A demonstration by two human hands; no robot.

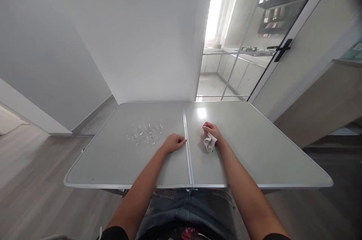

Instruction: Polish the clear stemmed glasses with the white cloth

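My right hand (211,130) rests on the grey folding table (254,157), right of its middle seam, with its fingers curled round a small crumpled white cloth (209,144). My left hand (174,142) lies on the table just left of the seam, fingers curled in a loose fist with nothing seen in it. A patch of spilled water drops (146,132) glistens on the tabletop beyond and to the left of my left hand, apart from it.
A white wall stands behind the table. At the back right a glass sliding door with a black handle (283,49) gives onto a kitchen. A beige counter (325,100) stands at the right. Wooden floor lies to the left.
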